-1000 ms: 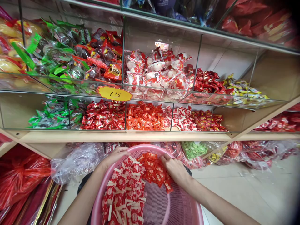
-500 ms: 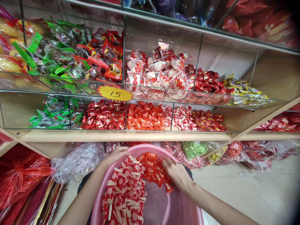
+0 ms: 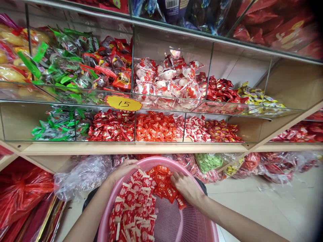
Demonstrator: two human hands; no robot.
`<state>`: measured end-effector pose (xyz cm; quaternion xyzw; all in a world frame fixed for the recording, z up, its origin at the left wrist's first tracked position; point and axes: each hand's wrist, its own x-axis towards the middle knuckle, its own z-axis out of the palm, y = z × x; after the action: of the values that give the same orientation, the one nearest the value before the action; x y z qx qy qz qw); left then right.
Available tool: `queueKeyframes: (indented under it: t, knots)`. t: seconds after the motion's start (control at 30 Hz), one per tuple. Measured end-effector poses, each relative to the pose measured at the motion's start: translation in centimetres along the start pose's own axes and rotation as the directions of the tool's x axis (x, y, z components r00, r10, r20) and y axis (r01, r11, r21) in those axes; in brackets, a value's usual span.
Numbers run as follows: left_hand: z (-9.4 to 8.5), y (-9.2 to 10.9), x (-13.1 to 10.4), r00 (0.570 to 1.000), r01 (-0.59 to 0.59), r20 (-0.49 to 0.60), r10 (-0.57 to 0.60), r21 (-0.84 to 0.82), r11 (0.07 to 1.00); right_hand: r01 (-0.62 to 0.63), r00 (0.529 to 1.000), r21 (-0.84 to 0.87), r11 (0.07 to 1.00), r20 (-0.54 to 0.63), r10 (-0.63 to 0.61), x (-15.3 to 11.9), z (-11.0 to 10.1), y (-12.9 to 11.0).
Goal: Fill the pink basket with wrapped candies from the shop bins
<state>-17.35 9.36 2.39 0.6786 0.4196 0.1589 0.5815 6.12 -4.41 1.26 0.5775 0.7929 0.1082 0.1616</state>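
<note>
A round pink plastic basket [image 3: 168, 223] with mesh walls is in front of me, below the shelf. My left hand [image 3: 124, 170] grips its upper left rim, fingers lying over the edge. Inside the basket, red-and-white wrapped candies [image 3: 137, 208] fill the left side. A smaller heap of orange-red wrapped candies [image 3: 161, 179] lies at the far side. At the right edge of that heap, my right hand [image 3: 185, 186] is closed with curled fingers on the orange-red candies. Its fingertips are partly hidden among the wrappers.
A wooden shelf [image 3: 141, 148] with glass-fronted compartments holds loose wrapped sweets. A yellow tag [image 3: 123, 103] reading 15 hangs on the glass. Under the shelf are clear plastic bags [image 3: 84, 174] and a bag of green sweets [image 3: 208, 162]. A red plastic bag [image 3: 22, 191] sits at left.
The view has shifted slightly, so the shelves sit a little lower. My right hand has moved slightly left, its fingers more curled over the orange-red candies. My left hand stays on the rim.
</note>
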Motion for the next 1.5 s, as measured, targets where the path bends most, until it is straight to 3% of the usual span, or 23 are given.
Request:
queueKeyframes:
  t: [0.3,0.6,0.73,0.83,0.93,1.03,1.2,1.5]
  knots:
    - [0.1,0.0,0.0,1.0,-0.004,0.006,0.004,0.005,1.0,-0.108,0.994,0.113,0.988,-0.018,0.11,-0.8,-2.1,-0.1]
    - [0.2,0.1,-0.1,1.0,-0.018,-0.01,0.018,-0.007,1.0,-0.165,0.986,0.174,0.971,0.04,0.16,-0.3,-0.4,-1.9]
    - [0.0,-0.3,0.2,1.0,-0.017,0.017,0.018,-0.027,0.999,-0.15,0.987,0.237,0.96,-0.027,0.161,0.3,-3.0,-0.9]
    - [0.0,-0.7,0.5,0.999,-0.01,0.046,0.012,-0.051,0.999,-0.126,0.964,0.348,0.929,-0.177,0.197,2.5,-6.7,1.6]
    - [0.0,-1.3,0.9,0.998,0.002,0.062,0.003,-0.095,0.995,-0.076,0.916,0.425,0.902,-0.328,0.232,6.6,-9.8,4.4]
    - [0.1,-1.6,1.1,0.999,-0.01,0.045,0.014,-0.092,0.996,-0.132,0.896,0.432,0.892,-0.333,0.294,11.2,-11.3,5.9]
    - [0.0,-1.7,1.1,1.0,-0.009,0.024,0.011,-0.086,0.996,-0.296,0.902,0.369,0.881,-0.196,0.385,15.5,-11.0,5.5]
    - [0.0,-1.9,1.4,0.999,-0.01,0.042,0.014,-0.083,0.997,-0.323,0.878,0.451,0.832,-0.186,0.441,15.9,-9.7,5.3]
